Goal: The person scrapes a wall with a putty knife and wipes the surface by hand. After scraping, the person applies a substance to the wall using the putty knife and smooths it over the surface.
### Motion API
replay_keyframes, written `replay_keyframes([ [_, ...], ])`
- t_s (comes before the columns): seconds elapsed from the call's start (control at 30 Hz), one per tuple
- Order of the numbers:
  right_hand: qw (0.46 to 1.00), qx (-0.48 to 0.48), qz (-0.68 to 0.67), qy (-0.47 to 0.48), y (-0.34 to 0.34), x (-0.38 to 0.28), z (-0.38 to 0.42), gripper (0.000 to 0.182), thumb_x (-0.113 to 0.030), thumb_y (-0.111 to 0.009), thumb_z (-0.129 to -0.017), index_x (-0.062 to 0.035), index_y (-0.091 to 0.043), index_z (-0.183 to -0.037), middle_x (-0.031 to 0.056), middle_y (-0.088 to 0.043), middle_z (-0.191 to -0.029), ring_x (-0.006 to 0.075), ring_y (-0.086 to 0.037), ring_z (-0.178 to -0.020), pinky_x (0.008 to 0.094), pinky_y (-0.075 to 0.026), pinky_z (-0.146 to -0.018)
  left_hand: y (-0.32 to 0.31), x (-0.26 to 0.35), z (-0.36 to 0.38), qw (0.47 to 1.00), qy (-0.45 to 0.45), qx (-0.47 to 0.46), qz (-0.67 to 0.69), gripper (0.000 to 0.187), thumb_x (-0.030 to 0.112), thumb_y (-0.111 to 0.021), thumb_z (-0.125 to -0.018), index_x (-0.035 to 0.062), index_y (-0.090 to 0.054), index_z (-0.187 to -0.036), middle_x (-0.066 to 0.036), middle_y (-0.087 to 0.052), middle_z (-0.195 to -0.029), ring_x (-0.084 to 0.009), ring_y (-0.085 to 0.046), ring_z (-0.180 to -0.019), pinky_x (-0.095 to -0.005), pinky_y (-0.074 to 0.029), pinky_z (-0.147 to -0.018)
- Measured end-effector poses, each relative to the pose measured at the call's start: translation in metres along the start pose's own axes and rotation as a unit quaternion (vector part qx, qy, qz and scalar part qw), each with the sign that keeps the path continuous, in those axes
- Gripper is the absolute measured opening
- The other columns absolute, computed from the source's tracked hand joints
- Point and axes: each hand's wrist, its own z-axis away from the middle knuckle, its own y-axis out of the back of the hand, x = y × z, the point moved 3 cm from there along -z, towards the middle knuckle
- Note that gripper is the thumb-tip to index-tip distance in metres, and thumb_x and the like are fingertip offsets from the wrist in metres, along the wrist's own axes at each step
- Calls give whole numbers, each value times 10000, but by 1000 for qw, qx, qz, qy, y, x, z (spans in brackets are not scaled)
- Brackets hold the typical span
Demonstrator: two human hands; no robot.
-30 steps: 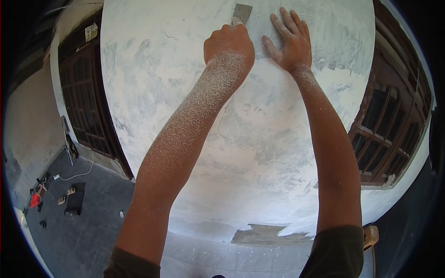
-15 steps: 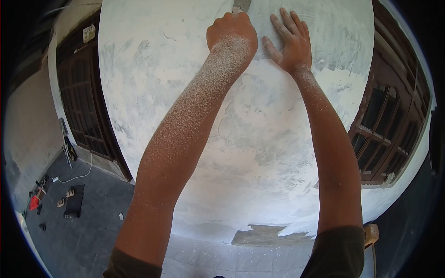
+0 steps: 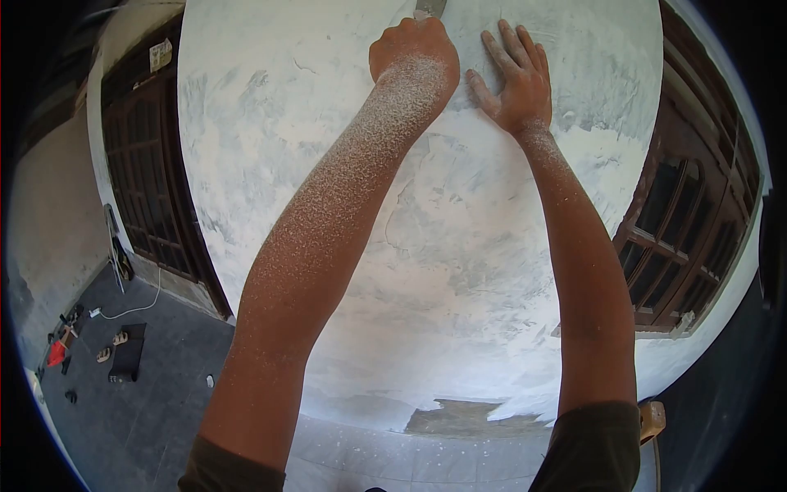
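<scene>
My left hand is a fist around the handle of a scraper, whose grey metal blade shows at the top edge of the view and is partly cut off. White dust covers that wrist and forearm. To its right, my right hand lies with spread fingers against the wall; its fingertips are dusty. The wall has uneven white and grey patches, a thin crack and a bare strip near its bottom.
A dark wooden door stands on the left, a wooden-framed window on the right. On the grey floor lie sandals, a dark mat, a red item and a white cable.
The view has shifted slightly, so the floor items sit a little further left. Both hands keep nearly the same places on the wall, and the left one still grips the scraper.
</scene>
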Motion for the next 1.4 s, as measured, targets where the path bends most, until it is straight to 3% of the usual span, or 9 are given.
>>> replay_keyframes([
  [0.1,1000,-5,3,-5,0,-1,1,640,-440,-729,-883,-253,-572,-1475,50,-434,-1614,288,-331,-1521,498,-204,-1275,-10,-5,13,999,3,9,-34,314,182,-588,-1010,25,-673,-1269,-174,-707,-1163,-272,-709,-1123,-391,-602,-911],
  [0.13,1000,-7,6,-9,-1,0,2,643,-438,-729,-883,-252,-569,-1478,50,-430,-1616,287,-329,-1522,498,-203,-1275,-19,-10,14,1000,8,18,-14,417,129,-594,-964,29,-589,-1370,-224,-709,-1169,-355,-706,-1123,-477,-580,-951],
  [0.37,1000,-11,10,-11,-1,1,3,648,-447,-729,-881,-252,-569,-1478,44,-431,-1616,282,-331,-1521,498,-207,-1274,0,-2,-2,999,-18,7,-31,419,148,-595,-968,29,-603,-1370,-219,-717,-1156,-351,-718,-1096,-460,-590,-935],
  [0.43,1000,-5,6,-4,-1,0,2,646,-451,-723,-884,-255,-567,-1480,42,-430,-1617,285,-331,-1521,500,-206,-1274,-2,-8,1,996,-30,61,-51,277,171,-625,-981,29,-720,-1198,-175,-737,-1104,-277,-737,-1059,-396,-620,-874],
  [0.53,1000,-3,3,-7,0,-1,1,639,-444,-719,-890,-256,-566,-1481,43,-431,-1616,288,-331,-1520,501,-206,-1274,-5,-10,13,999,3,5,-45,389,170,-597,-965,29,-630,-1326,-217,-719,-1157,-346,-721,-1094,-466,-582,-958],
  [0.63,1000,1,2,-7,-2,1,2,629,-440,-715,-896,-254,-568,-1479,44,-437,-1612,290,-332,-1520,503,-207,-1274,3,-3,7,999,4,-15,-30,429,161,-623,-949,33,-615,-1358,-211,-721,-1164,-343,-726,-1084,-464,-583,-958],
  [0.73,1000,-3,3,-2,1,0,1,638,-447,-719,-890,-256,-568,-1479,45,-442,-1609,290,-336,-1519,506,-209,-1272,-2,-4,-2,1000,-9,-6,-1,304,193,-648,-971,29,-720,-1217,-199,-747,-1086,-276,-755,-1016,-420,-630,-852],
  [0.83,1000,13,-8,5,-4,2,4,640,-448,-721,-890,-259,-566,-1481,46,-445,-1608,289,-338,-1519,506,-211,-1271,-8,-15,11,999,-10,38,-37,292,183,-648,-970,19,-724,-1199,-196,-744,-1080,-282,-748,-1037,-414,-625,-864],
  [1.4,1000,0,1,-4,-3,1,3,648,-443,-720,-887,-248,-562,-1484,51,-438,-1612,286,-331,-1522,497,-204,-1275,-14,-1,16,1000,18,11,-5,310,167,-640,-972,18,-690,-1238,-175,-712,-1151,-289,-712,-1108,-405,-600,-913],
])
